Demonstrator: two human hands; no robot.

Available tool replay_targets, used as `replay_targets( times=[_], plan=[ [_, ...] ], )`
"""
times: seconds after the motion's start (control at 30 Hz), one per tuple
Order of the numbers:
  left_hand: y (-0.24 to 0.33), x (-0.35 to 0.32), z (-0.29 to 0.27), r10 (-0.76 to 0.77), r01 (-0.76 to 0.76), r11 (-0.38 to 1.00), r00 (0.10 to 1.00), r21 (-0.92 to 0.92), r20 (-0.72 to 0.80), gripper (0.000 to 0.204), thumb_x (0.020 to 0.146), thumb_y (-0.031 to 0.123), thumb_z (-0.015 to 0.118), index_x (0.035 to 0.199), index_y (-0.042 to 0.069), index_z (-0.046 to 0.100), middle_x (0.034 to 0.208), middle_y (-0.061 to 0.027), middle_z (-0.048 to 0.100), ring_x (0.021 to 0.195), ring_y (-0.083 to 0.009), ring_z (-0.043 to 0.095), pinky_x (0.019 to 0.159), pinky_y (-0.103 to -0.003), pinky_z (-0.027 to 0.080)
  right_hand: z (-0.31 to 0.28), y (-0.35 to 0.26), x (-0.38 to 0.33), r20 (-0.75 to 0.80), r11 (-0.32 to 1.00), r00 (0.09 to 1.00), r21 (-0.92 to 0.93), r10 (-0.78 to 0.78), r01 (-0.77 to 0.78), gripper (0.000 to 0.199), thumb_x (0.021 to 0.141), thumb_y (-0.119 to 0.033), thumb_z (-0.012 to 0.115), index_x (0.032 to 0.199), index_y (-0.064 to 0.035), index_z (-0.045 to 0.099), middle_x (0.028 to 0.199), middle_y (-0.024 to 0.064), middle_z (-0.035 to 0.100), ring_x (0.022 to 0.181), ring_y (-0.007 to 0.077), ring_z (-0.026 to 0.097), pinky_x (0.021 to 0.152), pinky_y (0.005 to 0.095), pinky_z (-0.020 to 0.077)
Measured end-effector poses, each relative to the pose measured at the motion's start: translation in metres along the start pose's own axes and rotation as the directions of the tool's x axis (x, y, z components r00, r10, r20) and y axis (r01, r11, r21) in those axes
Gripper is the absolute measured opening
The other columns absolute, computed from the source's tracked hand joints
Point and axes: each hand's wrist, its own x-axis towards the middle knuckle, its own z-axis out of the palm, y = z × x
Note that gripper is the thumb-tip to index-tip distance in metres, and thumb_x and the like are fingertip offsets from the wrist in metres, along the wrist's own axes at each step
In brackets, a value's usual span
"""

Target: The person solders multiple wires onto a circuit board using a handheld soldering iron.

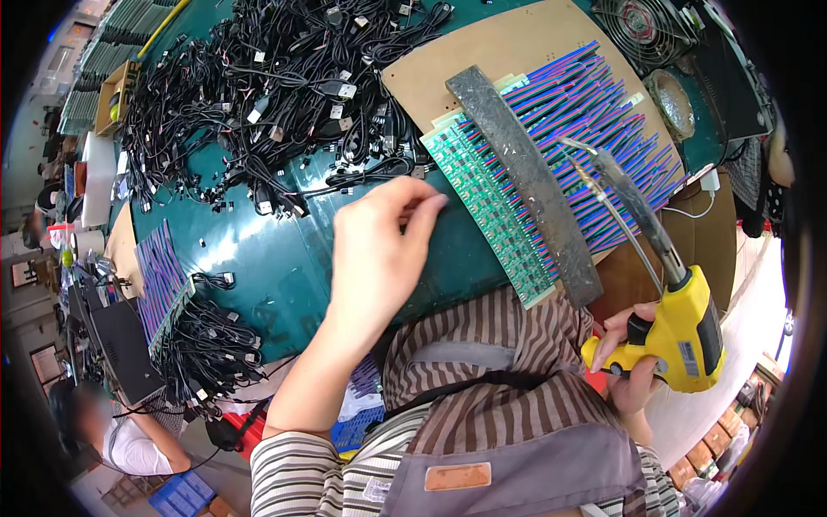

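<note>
My left hand (376, 246) hovers above the green table mat, just left of a panel of green circuit boards (487, 215). Its thumb and forefinger are pinched together; whether anything tiny sits between them I cannot make out. In my right hand (633, 375) is a yellow soldering gun (699, 332), gripped by its handle. The gun's hot tip and thin feed tube point up and left over rows of blue, red and black wires (603, 142). Across the boards and wires lies a heavy dark bar (525, 177). Underneath them is a brown board (444, 65).
Black USB cables (258, 77) are heaped along the far side. At the left lies another wired board panel (164, 284) with black cables beside it. A fan (642, 21) and a round dish-like item (672, 103) stand at the far right. Another person (142, 444) sits at lower left.
</note>
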Motion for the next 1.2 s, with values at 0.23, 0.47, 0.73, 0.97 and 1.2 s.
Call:
replay_targets(
  times=[0.23,0.47,0.73,0.97,1.2],
  plan=[
    [-0.001,0.011,-0.015,-0.256,0.275,0.813,0.960,-0.513,0.110,0.020,0.093,0.009,0.065,0.106,-0.006,0.067,0.091,-0.0098,0.070,0.081,-0.0134,0.067,0.077,-0.026,0.055,0.030,-0.028,0.028,0.130,0.982,0.979,-0.128,0.156,-0.140,0.063,0.097,-0.044,0.054,0.136,0.0001,0.033,0.105,0.0133,0.055,0.066,0.0141,0.058,0.057,0.0282,0.0502],
    [0.000,0.022,-0.016,-0.280,0.334,0.676,0.941,-0.657,0.190,0.023,0.090,0.008,0.068,0.108,-0.007,0.067,0.094,-0.0140,0.072,0.082,-0.0163,0.069,0.076,-0.027,0.056,0.038,-0.038,0.039,0.202,0.943,0.938,-0.239,0.283,-0.233,0.061,0.098,-0.042,0.052,0.139,-0.0023,0.031,0.112,0.0125,0.057,0.070,0.0136,0.057,0.066,0.0298,0.0484],
    [0.000,0.032,-0.021,-0.343,0.418,0.649,0.907,-0.635,0.246,0.022,0.087,0.008,0.071,0.103,-0.007,0.069,0.089,-0.0141,0.072,0.077,-0.0172,0.069,0.072,-0.026,0.055,0.030,-0.034,0.039,0.240,0.855,0.927,-0.500,0.288,-0.137,0.058,0.097,-0.044,0.053,0.130,0.0040,0.049,0.090,0.0026,0.053,0.075,0.0090,0.051,0.070,0.0234,0.0409],
    [0.005,0.035,-0.019,-0.351,0.403,0.673,0.912,-0.620,0.211,0.019,0.087,0.008,0.070,0.099,-0.007,0.070,0.088,-0.0143,0.072,0.075,-0.0177,0.070,0.071,-0.027,0.056,0.040,-0.042,0.041,0.120,0.844,0.958,-0.510,0.259,-0.165,0.039,0.086,-0.030,0.059,0.113,-0.0007,0.057,0.093,0.0097,0.059,0.078,0.0209,0.058,0.071,0.0310,0.0470],
    [0.004,0.035,-0.019,-0.362,0.415,0.689,0.907,-0.594,0.214,0.018,0.086,0.007,0.068,0.098,-0.008,0.070,0.086,-0.0152,0.072,0.074,-0.0186,0.070,0.070,-0.027,0.056,0.041,-0.023,0.035,0.049,0.834,0.997,-0.551,0.066,-0.029,0.022,0.071,-0.015,0.067,0.089,-0.0036,0.066,0.086,0.0122,0.061,0.073,0.0297,0.061,0.065,0.0379,0.0512]
  ],
)
